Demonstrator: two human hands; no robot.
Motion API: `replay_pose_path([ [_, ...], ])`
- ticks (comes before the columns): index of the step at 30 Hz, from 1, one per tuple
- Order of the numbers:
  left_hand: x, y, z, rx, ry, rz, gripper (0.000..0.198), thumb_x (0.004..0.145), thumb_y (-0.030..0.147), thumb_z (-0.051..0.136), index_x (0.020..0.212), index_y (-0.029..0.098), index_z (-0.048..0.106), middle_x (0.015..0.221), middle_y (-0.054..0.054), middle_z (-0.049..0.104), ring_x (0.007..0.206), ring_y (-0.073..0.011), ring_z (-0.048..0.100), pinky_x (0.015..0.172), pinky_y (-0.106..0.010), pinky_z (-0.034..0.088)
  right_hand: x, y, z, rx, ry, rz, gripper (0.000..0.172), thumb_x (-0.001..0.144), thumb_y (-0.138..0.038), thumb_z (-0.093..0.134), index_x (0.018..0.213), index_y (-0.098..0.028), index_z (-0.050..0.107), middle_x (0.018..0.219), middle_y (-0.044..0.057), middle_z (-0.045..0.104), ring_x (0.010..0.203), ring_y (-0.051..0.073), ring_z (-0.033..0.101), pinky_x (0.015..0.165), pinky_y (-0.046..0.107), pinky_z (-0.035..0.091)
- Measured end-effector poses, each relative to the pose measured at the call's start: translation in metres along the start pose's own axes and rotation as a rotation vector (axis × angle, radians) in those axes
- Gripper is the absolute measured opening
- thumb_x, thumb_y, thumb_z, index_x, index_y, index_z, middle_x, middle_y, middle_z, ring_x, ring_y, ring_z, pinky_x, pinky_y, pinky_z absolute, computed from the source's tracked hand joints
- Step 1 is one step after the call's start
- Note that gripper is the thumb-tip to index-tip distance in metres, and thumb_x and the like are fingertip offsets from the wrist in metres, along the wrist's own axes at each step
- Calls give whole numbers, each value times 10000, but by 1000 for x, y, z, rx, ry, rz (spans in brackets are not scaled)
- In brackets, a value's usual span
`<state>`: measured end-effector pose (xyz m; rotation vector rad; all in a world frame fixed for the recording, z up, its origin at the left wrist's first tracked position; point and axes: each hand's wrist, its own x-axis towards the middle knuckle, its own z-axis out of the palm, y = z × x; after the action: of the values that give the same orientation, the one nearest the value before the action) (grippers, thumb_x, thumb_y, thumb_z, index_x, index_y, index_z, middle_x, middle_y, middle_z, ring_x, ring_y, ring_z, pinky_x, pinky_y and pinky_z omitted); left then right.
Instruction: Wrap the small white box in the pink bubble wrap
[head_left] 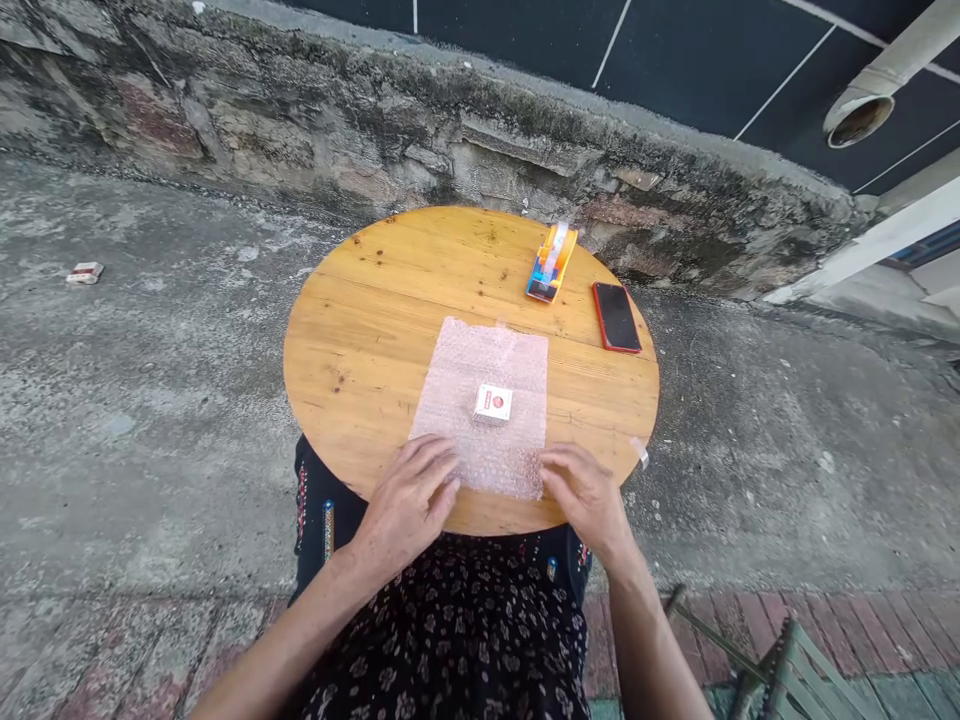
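Observation:
A sheet of bubble wrap (480,385) lies flat on a round wooden table (360,340). A small white box with a red mark (493,403) sits on the wrap near its middle. My left hand (409,500) rests with fingers stretched flat on the near left corner of the wrap. My right hand (585,495) touches the near right corner, its fingers curled at the wrap's edge. Both hands lie at the table's near rim.
An orange and blue tape dispenser (551,262) and a red phone (616,316) lie at the table's far right. A strip of clear tape (639,452) hangs off the right rim. Rough stone wall behind, concrete ground around, a small packet (84,272) on the ground at left.

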<state>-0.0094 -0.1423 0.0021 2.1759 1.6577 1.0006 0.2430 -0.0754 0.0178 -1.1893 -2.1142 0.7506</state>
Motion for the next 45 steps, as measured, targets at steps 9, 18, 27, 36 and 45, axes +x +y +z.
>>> replay_pose_path([
  [9, -11, -16, -9, 93, 51, -12, 265, 894, 152, 530, 1134, 206, 629, 1169, -81, 653, 1128, -251, 567, 961, -472, 497, -15, -23, 28, -258, -22, -152, 163, 857, -198, 618, 991, -261, 687, 1077, 57, 666, 968, 243, 580, 817, 432, 449],
  [18, -16, -16, 0, 133, 30, -11, 233, 894, 135, 516, 1095, 196, 618, 1161, -84, 643, 1126, -251, 551, 949, -456, 487, -11, -19, 43, -331, -50, -165, 143, 881, -174, 588, 966, -246, 678, 1095, 60, 662, 960, 246, 569, 831, 442, 414],
  [27, -9, 0, 3, 129, 15, -1, 236, 891, 123, 512, 1100, 176, 606, 1181, -96, 613, 1140, -258, 512, 970, -462, 455, 3, -19, 30, -308, 79, -139, 197, 879, -217, 585, 1061, -241, 657, 1127, 78, 652, 990, 254, 591, 865, 452, 438],
  [36, -3, 20, 20, 86, -95, 13, 230, 853, 138, 548, 1061, 183, 636, 1253, -86, 602, 1199, -282, 487, 994, -488, 438, 71, -10, 39, -201, 5, -120, 599, 803, -219, 642, 1367, -183, 441, 1349, 129, 536, 1254, 279, 487, 1051, 468, 399],
  [45, -5, 15, 22, 61, -103, 8, 254, 846, 130, 545, 1078, 188, 631, 1267, -82, 592, 1208, -279, 475, 1022, -503, 406, 84, -3, 43, -83, 28, -155, 439, 805, -162, 631, 1238, -183, 562, 1217, 120, 627, 1139, 256, 571, 1002, 437, 445],
])
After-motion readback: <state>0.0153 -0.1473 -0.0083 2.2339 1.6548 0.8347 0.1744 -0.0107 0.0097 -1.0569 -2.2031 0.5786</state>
